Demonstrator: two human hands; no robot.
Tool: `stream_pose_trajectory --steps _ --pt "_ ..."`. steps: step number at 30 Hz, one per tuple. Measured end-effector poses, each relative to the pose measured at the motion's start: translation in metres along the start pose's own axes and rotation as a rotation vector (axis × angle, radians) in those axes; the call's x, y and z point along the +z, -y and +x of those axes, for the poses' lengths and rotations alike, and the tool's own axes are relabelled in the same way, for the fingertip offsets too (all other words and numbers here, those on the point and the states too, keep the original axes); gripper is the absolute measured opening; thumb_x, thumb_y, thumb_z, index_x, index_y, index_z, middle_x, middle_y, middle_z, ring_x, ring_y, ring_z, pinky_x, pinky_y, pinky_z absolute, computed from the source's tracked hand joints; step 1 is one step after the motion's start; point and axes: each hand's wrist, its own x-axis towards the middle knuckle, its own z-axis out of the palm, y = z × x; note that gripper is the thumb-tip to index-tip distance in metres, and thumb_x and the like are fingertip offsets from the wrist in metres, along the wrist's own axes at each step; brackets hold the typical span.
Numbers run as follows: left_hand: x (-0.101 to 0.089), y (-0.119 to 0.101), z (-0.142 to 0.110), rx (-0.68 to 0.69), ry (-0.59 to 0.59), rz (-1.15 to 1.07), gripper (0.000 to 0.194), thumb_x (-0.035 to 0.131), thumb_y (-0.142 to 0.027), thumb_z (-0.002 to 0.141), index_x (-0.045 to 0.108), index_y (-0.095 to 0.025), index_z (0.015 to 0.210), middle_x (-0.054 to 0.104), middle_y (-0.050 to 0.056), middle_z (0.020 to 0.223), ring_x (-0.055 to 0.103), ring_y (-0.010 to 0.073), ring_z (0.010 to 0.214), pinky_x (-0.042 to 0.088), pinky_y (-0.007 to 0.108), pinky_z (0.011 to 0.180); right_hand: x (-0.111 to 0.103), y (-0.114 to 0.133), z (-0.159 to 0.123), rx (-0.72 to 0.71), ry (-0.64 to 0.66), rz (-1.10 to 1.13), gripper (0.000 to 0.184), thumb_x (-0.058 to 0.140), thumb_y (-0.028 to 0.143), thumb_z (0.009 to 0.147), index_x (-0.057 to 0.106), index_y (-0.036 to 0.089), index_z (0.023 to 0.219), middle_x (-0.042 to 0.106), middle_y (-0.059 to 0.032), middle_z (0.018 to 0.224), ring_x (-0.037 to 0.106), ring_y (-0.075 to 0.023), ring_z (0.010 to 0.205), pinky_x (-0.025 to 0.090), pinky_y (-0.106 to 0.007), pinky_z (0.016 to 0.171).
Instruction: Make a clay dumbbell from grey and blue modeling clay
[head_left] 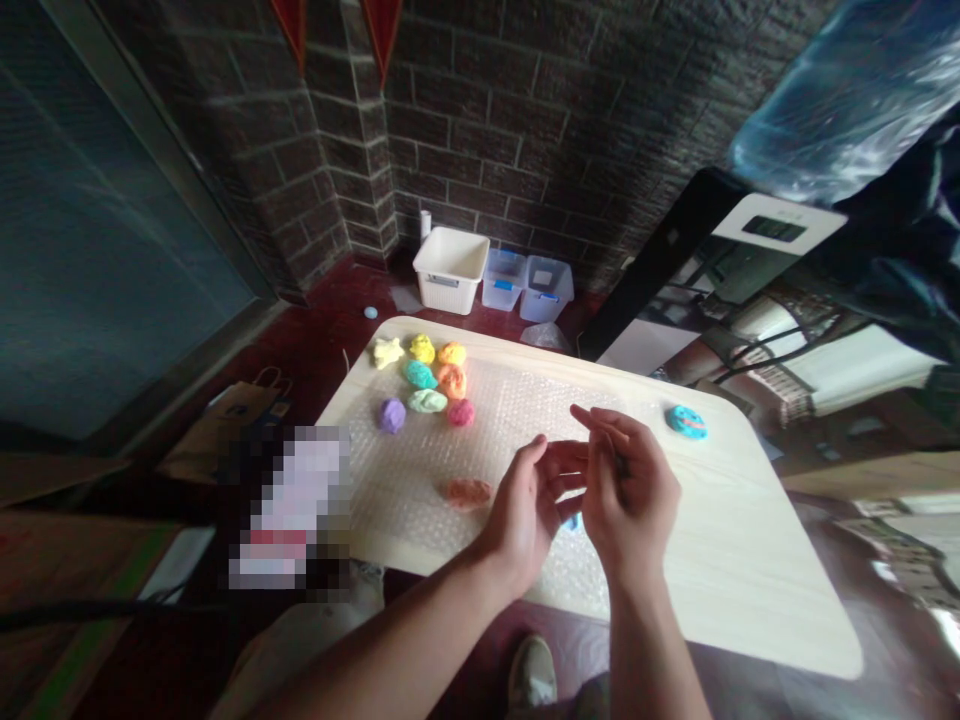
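Observation:
My right hand (631,490) is closed, pinching a thin reddish-brown strip of modelling clay (581,414) whose end sticks out past the fingertips. Close beside it is my left hand (529,510), thumb raised and apart from loosely curved fingers; I see nothing held in it. A brown clay lump (469,493) lies on the bubble wrap (517,410) left of my left hand. Partly hidden below my hands is a small blue piece (572,522). On the right of the table sits a blue clay disc (687,422) with a pinkish stripe.
Several clay lumps are grouped at the table's far left, among them a purple one (391,415) and a teal one (421,374). Beyond the pale wooden table (772,570) stand a white basket (452,270) and two clear bins (546,290). Cardboard boxes (67,590) flank the left.

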Motion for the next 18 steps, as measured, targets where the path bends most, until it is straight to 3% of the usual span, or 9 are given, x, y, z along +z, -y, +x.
stream_pose_trajectory --steps 3,5,7,9,10,12,13,15,18 --pt "0.000 -0.012 0.004 -0.014 0.010 -0.030 0.035 0.062 -0.045 0.097 0.074 -0.013 0.099 0.077 0.012 0.097 0.070 0.0217 0.090 0.052 0.029 0.078 0.002 0.000 -0.005 0.026 0.030 -0.063 0.027 0.065 0.041 0.103 0.072 0.021 0.119 0.079 -0.0051 0.085 0.072 -0.0172 0.058 0.056 -0.029 0.053" --pt "-0.001 -0.022 0.006 0.012 -0.010 0.024 0.035 0.062 -0.046 0.095 0.073 -0.014 0.101 0.077 0.014 0.099 0.071 0.0247 0.094 0.053 0.032 0.081 0.001 0.001 -0.004 0.063 0.031 -0.058 0.033 0.063 0.048 0.104 0.076 0.018 0.096 0.065 0.0012 0.060 0.060 -0.0143 0.047 0.044 -0.025 0.045" --pt "-0.003 -0.030 0.005 0.131 -0.040 0.212 0.032 0.058 -0.045 0.095 0.071 -0.017 0.101 0.076 0.014 0.103 0.070 0.0283 0.100 0.055 0.039 0.087 -0.002 0.001 0.000 0.097 -0.003 -0.008 0.047 0.061 0.052 0.104 0.072 0.018 0.073 0.053 0.0037 0.049 0.050 -0.0118 0.042 0.035 -0.025 0.044" --pt "-0.006 -0.032 -0.001 0.317 -0.021 0.680 0.016 0.058 -0.032 0.090 0.068 -0.020 0.090 0.073 0.012 0.100 0.068 0.0297 0.101 0.055 0.043 0.090 -0.007 0.001 0.006 0.134 -0.074 0.085 0.048 0.064 0.051 0.102 0.068 0.018 0.067 0.048 0.0051 0.046 0.041 -0.0098 0.039 0.028 -0.025 0.042" --pt "-0.008 -0.031 -0.006 0.362 0.075 1.024 0.008 0.061 -0.025 0.087 0.068 -0.021 0.088 0.073 0.011 0.100 0.067 0.0309 0.104 0.053 0.045 0.096 -0.009 0.000 0.009 0.150 -0.119 0.146 0.045 0.065 0.049 0.101 0.069 0.019 0.068 0.047 0.0058 0.045 0.038 -0.0092 0.038 0.025 -0.025 0.041" --pt "-0.012 -0.026 -0.017 0.386 0.308 1.611 0.016 0.065 -0.020 0.084 0.071 -0.020 0.099 0.073 0.014 0.106 0.066 0.0360 0.110 0.049 0.053 0.102 -0.014 0.000 0.015 0.166 -0.205 0.269 0.040 0.066 0.045 0.099 0.068 0.019 0.069 0.046 0.0065 0.045 0.034 -0.0087 0.037 0.021 -0.024 0.039" --pt "-0.014 -0.022 -0.023 0.380 0.331 1.810 0.024 0.068 -0.022 0.083 0.071 -0.017 0.107 0.073 0.017 0.112 0.065 0.0394 0.113 0.050 0.057 0.102 -0.016 0.001 0.017 0.169 -0.237 0.313 0.039 0.066 0.043 0.099 0.068 0.019 0.069 0.046 0.0065 0.045 0.033 -0.0086 0.036 0.020 -0.024 0.038" --pt "-0.017 -0.018 -0.030 0.317 0.285 2.097 0.038 0.077 -0.028 0.081 0.070 -0.013 0.115 0.071 0.022 0.119 0.063 0.0445 0.116 0.050 0.060 0.100 -0.020 0.002 0.019 0.170 -0.266 0.349 0.038 0.066 0.042 0.097 0.067 0.019 0.068 0.046 0.0061 0.046 0.034 -0.0087 0.037 0.020 -0.024 0.038" --pt "-0.021 -0.017 -0.032 0.232 0.182 2.336 0.037 0.078 -0.025 0.080 0.070 -0.014 0.114 0.071 0.022 0.119 0.063 0.0438 0.116 0.050 0.058 0.099 -0.021 0.003 0.019 0.175 -0.234 0.322 0.037 0.067 0.043 0.096 0.067 0.019 0.068 0.047 0.0056 0.048 0.035 -0.0089 0.039 0.022 -0.025 0.038"
